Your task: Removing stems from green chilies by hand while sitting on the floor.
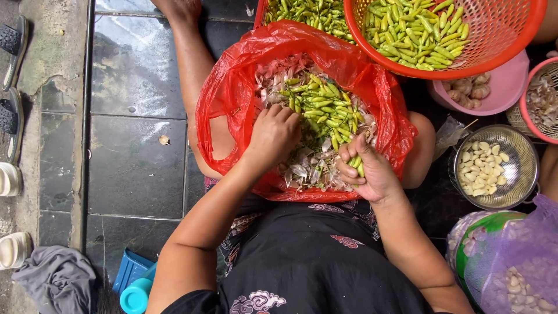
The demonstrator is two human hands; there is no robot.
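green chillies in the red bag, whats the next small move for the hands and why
Probably the left hand should pinch one more chilli from the green chillies in the red bag: its fingers already rest in the pile, while the right hand is closed around a few chillies.

left hand (pixel 274 132): fingers curled, palm down | right hand (pixel 367 170): closed fist, thumb up

Left hand (pixel 274 135) digs into green chilies (pixel 323 110) and garlic skins (pixel 308 166) in red plastic bag (pixel 232 87). Right hand (pixel 365 170) grips a few chilies at bag's near edge. Orange basket (pixel 494 40) beyond.
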